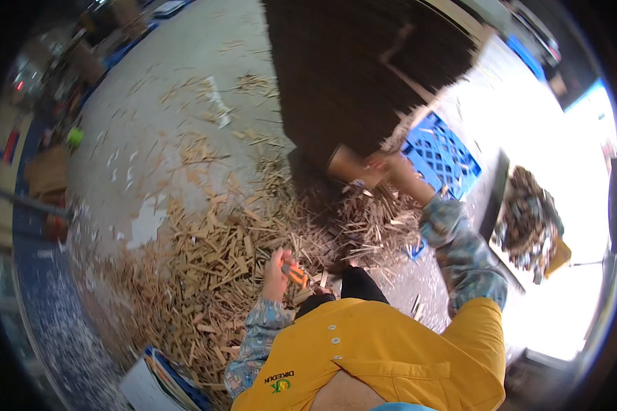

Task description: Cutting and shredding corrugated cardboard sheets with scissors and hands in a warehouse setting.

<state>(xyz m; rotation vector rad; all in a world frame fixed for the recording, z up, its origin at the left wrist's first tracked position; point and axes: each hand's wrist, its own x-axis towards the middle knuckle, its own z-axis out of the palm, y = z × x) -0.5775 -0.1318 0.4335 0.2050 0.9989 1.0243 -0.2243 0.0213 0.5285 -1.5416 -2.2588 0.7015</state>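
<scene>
Wood scraps point(216, 250) — rough, matt (blue crate point(437, 161): plastic).

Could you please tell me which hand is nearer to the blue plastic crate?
Right: the right hand is just left of the blue plastic crate; the left hand is farther, toward the lower left.

Held well apart: 1 tilted brown piece point(348, 166) (motion-blurred), 1 small orange tool point(297, 276).

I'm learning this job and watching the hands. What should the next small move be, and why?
Probably bring the brown piece in the right hand toward the left hand: the right is out near the blue crate, apart from the left, which holds an orange item near the wood scraps. Blur hides what the piece is.
</scene>
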